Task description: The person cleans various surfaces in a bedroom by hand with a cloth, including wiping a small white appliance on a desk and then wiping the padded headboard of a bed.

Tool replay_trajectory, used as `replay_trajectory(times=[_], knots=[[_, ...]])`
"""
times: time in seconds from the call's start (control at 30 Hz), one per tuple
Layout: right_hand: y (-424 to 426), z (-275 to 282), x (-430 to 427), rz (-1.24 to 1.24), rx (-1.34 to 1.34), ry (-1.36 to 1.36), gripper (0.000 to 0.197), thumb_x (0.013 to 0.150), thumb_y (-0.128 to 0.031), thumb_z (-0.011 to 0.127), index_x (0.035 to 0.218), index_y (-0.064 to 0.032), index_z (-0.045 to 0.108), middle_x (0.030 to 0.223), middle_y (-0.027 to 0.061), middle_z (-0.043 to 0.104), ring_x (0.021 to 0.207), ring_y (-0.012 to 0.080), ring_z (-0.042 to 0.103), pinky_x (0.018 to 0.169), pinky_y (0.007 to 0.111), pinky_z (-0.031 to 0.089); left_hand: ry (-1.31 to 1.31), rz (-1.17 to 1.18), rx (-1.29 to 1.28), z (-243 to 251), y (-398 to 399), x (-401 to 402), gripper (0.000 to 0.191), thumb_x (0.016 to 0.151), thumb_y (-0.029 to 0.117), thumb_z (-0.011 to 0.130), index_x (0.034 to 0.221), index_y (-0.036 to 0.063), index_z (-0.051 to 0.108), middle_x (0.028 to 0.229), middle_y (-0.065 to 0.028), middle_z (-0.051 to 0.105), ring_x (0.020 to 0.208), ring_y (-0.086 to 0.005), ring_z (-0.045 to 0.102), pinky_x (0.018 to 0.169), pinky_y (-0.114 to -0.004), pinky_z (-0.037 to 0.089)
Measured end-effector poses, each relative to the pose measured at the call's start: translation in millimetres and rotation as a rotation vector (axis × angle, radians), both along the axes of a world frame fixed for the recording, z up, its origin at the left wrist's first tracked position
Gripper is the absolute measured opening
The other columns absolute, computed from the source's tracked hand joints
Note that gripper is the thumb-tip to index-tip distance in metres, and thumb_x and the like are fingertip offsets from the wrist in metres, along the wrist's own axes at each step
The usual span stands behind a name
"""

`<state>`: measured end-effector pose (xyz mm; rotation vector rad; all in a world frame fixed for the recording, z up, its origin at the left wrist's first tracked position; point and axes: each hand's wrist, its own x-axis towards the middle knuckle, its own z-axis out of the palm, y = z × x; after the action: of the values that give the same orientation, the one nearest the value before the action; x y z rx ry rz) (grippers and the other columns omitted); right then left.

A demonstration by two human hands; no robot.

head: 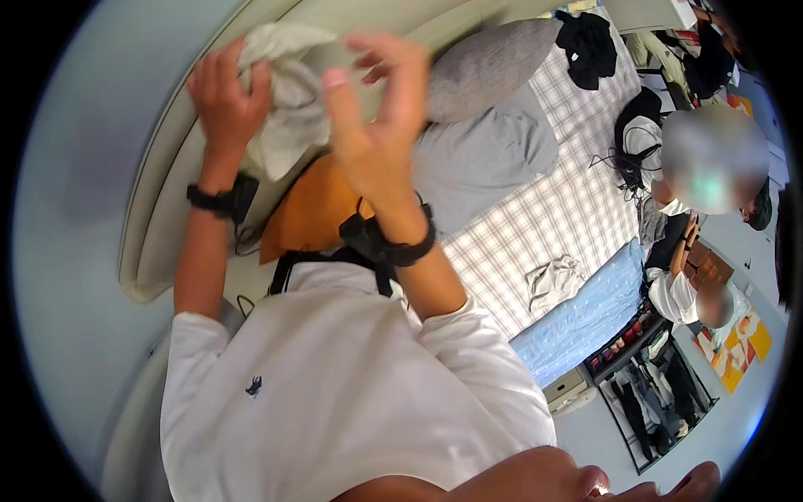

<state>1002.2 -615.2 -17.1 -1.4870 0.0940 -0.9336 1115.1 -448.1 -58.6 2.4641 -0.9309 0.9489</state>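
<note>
My left hand (226, 88), seen from the back, grips a cream-white cloth (276, 147) beside the pale padded headboard (160, 207). The cloth hangs in loose folds to the right of that hand. My right hand (376, 113) is raised just right of the cloth, blurred, with thumb and fingers apart and nothing visibly held. Each wrist wears a black strap with a small box. Below the hands lies an orange cloth or cushion (313, 207), partly behind my right wrist. A smooth grey cloth (483, 169) lies to the right, against a textured grey pillow (495, 69).
The bed has a checked sheet (489, 263). On it lie a black garment (588, 47), a crumpled pale cloth (555, 282) and a folded light-blue cloth (583, 320). Other people are at the right, near dark cables and an open case of clothes (659, 395).
</note>
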Motion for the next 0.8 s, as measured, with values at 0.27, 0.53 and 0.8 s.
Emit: replay_trajectory(times=[0.27, 0.53, 0.8], knots=[[-62.5, -194.0, -1.7, -0.389, -0.416, 0.837, 0.026, 0.078, -0.020, 0.067, 0.100, -0.0089, 0.059, 0.105, 0.0125, 0.053, 0.099, 0.0319, 0.050, 0.082, 0.046, 0.038, -0.010, -0.029, 0.072, 7.9, -3.0, -4.7, 0.033, 0.080, 0.020, 0.063, 0.111, 0.0080, 0.063, 0.097, -0.0072, 0.064, 0.087, -0.0280, 0.059, 0.079, -0.040, 0.042], [-127.1, -249.8, 24.4, -0.175, -0.428, 1.441, 0.056, 0.074, -0.029, 0.071, 0.122, -0.0077, 0.053, 0.123, 0.0156, 0.051, 0.114, 0.0399, 0.050, 0.088, 0.060, 0.042, -0.060, 0.085, 0.100, -30.5, -68.0, -7.1, 0.037, 0.074, 0.024, 0.074, 0.107, 0.0130, 0.063, 0.096, -0.0026, 0.063, 0.088, -0.0256, 0.060, 0.079, -0.041, 0.042], [-170.3, -295.1, -19.6, 0.066, -0.173, 1.837, 0.080, 0.072, -0.038, 0.073, 0.142, -0.0116, 0.044, 0.148, 0.0133, 0.043, 0.135, 0.0384, 0.042, 0.105, 0.060, 0.036, 0.515, -0.404, -0.060, -91.7, -168.9, -67.6, 0.044, 0.064, 0.010, 0.077, 0.105, 0.0147, 0.064, 0.088, -0.0015, 0.056, 0.087, -0.0212, 0.057, 0.076, -0.039, 0.040]])
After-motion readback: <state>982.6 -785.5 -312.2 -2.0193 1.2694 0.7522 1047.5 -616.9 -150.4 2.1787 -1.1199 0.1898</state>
